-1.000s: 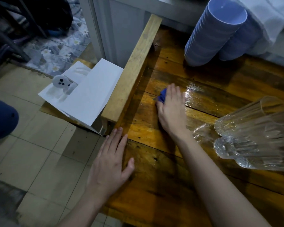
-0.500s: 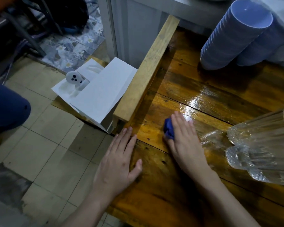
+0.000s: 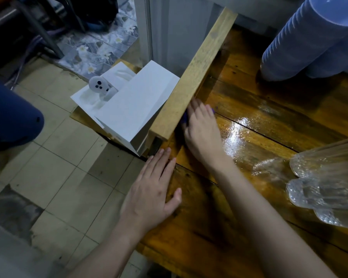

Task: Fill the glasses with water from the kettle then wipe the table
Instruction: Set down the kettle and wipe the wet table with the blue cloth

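Note:
My right hand (image 3: pixel 202 129) presses a blue cloth (image 3: pixel 184 117) flat on the dark wooden table (image 3: pixel 273 109), tight against the raised wooden rail (image 3: pixel 195 77) on the table's left side. Only the cloth's edges show past my fingers. My left hand (image 3: pixel 153 191) lies flat and open on the table's left edge, holding nothing. A wet shiny patch (image 3: pixel 237 135) glistens just right of my right hand. Ribbed clear glasses (image 3: pixel 325 177) stand at the right edge. No kettle is in view.
Two stacks of blue plastic cups (image 3: pixel 301 37) stand at the table's far right. A white open box (image 3: pixel 129 103) with a small white device sits beside the rail, off the table. Tiled floor (image 3: pixel 58 167) lies to the left, and a blue-clad knee (image 3: pixel 10 117).
My right hand slid the blue cloth toward me, then back away and left until it met the wooden rail. My left hand stayed flat on the table's edge.

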